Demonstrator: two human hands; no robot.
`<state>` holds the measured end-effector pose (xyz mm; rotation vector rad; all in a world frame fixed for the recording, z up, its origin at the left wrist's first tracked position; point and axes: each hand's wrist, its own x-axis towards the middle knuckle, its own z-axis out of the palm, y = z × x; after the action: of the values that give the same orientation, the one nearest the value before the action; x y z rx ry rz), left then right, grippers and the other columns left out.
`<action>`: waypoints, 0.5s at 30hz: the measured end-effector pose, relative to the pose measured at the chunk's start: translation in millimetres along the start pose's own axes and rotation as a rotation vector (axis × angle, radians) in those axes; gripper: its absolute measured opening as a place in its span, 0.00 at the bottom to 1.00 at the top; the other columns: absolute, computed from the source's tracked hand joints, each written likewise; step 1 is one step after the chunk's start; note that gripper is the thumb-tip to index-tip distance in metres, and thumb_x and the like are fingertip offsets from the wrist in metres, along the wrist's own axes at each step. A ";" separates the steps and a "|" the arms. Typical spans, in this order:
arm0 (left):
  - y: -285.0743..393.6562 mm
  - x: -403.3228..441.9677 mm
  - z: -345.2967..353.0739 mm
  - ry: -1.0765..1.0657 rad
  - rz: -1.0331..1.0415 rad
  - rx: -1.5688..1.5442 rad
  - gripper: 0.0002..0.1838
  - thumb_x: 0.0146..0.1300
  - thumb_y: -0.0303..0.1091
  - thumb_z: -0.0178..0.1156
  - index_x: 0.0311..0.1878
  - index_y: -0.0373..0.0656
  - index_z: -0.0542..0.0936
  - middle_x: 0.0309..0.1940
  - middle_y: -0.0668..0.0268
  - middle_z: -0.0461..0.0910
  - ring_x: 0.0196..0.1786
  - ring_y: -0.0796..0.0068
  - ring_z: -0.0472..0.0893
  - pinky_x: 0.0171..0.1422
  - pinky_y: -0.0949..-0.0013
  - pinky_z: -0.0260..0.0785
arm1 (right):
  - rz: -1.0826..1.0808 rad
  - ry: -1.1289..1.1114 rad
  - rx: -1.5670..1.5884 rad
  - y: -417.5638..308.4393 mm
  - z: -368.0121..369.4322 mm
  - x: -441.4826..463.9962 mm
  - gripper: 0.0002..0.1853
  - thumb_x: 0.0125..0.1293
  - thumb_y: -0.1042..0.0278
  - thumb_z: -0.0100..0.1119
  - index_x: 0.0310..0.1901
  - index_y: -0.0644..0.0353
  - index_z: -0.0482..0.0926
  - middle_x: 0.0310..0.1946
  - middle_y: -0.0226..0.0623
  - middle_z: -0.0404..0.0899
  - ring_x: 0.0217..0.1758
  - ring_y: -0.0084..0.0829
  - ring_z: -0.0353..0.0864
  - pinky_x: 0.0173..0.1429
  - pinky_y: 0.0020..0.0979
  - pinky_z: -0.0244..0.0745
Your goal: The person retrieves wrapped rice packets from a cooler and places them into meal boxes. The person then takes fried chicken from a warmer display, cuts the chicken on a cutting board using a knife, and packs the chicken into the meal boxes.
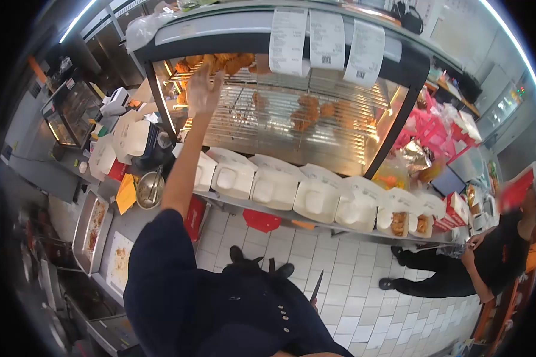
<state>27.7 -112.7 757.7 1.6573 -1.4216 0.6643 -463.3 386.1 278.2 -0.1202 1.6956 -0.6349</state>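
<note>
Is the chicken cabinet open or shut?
The cabinet is open on this side: the left hand reaches in to the chicken pieces.

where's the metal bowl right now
In the head view, the metal bowl is toward the left, just right of the orange-yellow packet and left of the person's outstretched left forearm.

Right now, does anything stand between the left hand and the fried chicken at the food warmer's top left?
Nothing visible does. The left hand reaches through the open side of the food warmer to the fried chicken; whether it touches a piece is unclear.
</note>
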 end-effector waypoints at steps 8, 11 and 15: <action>18.6 89.7 51.1 -0.394 -0.188 0.127 0.29 0.72 0.58 0.52 0.71 0.58 0.73 0.71 0.61 0.72 0.72 0.57 0.71 0.72 0.58 0.68 | -0.072 0.011 -0.072 -38.6 23.5 -3.7 0.38 0.78 0.31 0.32 0.16 0.52 0.62 0.10 0.28 0.57 0.14 0.26 0.59 0.20 0.35 0.55; 29.5 94.3 69.4 -0.435 -0.514 -0.137 0.33 0.69 0.59 0.57 0.71 0.51 0.73 0.70 0.60 0.73 0.71 0.58 0.73 0.70 0.58 0.69 | -0.075 0.016 -0.071 -32.5 15.6 -7.9 0.38 0.78 0.31 0.32 0.16 0.53 0.62 0.10 0.29 0.57 0.14 0.26 0.60 0.20 0.36 0.55; 5.9 79.2 146.0 -0.116 -0.183 0.105 0.36 0.67 0.58 0.61 0.69 0.43 0.73 0.68 0.57 0.74 0.69 0.59 0.75 0.68 0.60 0.70 | -0.066 0.022 -0.077 -20.5 8.3 -15.5 0.39 0.78 0.31 0.33 0.16 0.54 0.62 0.10 0.30 0.57 0.14 0.27 0.60 0.21 0.37 0.55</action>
<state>21.3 -278.5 749.3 1.9087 -1.3146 0.5543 -457.3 372.5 300.7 -0.2254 1.7433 -0.6218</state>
